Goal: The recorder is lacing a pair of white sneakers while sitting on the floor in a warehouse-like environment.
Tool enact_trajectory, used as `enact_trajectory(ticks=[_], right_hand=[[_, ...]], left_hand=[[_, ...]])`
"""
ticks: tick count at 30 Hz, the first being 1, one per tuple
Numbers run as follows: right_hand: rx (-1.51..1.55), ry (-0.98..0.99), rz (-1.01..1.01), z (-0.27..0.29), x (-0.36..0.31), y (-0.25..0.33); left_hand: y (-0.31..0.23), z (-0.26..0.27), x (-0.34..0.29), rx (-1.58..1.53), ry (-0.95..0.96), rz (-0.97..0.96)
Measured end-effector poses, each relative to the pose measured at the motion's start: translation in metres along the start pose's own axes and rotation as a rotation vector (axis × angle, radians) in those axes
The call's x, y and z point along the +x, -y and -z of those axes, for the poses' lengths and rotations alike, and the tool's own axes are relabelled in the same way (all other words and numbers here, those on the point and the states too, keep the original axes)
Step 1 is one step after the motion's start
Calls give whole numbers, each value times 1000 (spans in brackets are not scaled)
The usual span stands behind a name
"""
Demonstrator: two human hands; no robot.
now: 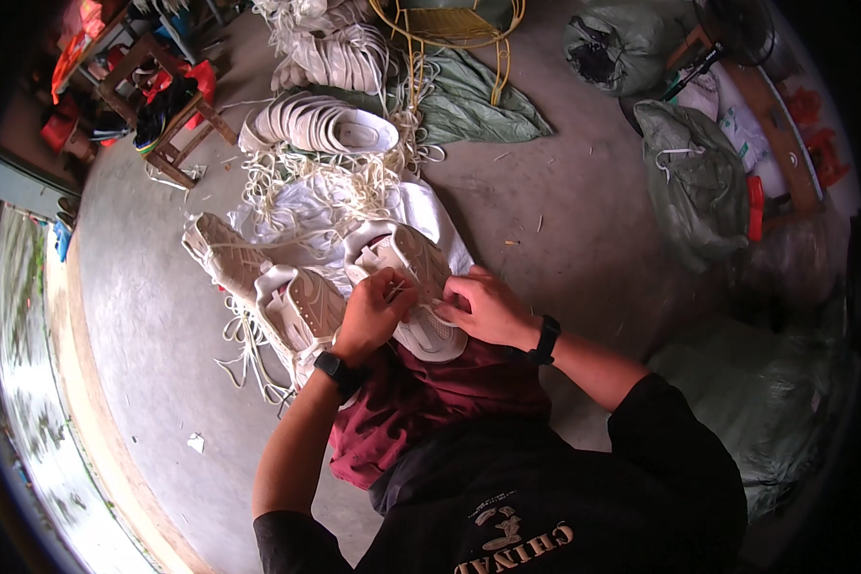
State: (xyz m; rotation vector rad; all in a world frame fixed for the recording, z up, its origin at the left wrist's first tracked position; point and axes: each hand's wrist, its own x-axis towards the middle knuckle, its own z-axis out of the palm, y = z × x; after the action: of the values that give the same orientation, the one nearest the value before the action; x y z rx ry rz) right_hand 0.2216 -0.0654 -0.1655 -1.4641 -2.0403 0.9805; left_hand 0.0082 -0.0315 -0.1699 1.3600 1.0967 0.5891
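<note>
Two hands (378, 304) (493, 308) on shoe (419, 256), sacks (694, 187) bulging, contents hidden

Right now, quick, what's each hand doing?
Left hand: closed in a pinch, apparently on thin cream shoelace, over the beige mesh sneaker.
Right hand: closed, seemingly pinching shoelace too.

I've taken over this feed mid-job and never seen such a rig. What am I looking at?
No machine here: these are a person's bare hands, seen by a downward-looking fisheye camera on their head, which bends straight edges. The left hand and right hand are at a pale shoe by the maroon trousers; both seem to pinch a pale lace. Two other pale shoes lie to the left. Beyond, tangled laces lie on white cloth, with nested shoe uppers behind.
</note>
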Motion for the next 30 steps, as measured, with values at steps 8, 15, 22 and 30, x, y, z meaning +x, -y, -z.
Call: enact_trajectory(ticks=[8, 15, 22, 30], right_hand=[[-160, -28, 308, -7, 3, -11], [-118, -33, 330, -6, 4, -23], [-65, 1, 327, 3, 1, -35], [-46, 69, 325, 7, -1, -20]], left_hand=[[1, 0, -4, -10, -31, 2], [-16, 27, -22, -105, -233, 15], [-30, 125, -59, -125, -737, -31], [6, 77, -69, 264, -608, -205]])
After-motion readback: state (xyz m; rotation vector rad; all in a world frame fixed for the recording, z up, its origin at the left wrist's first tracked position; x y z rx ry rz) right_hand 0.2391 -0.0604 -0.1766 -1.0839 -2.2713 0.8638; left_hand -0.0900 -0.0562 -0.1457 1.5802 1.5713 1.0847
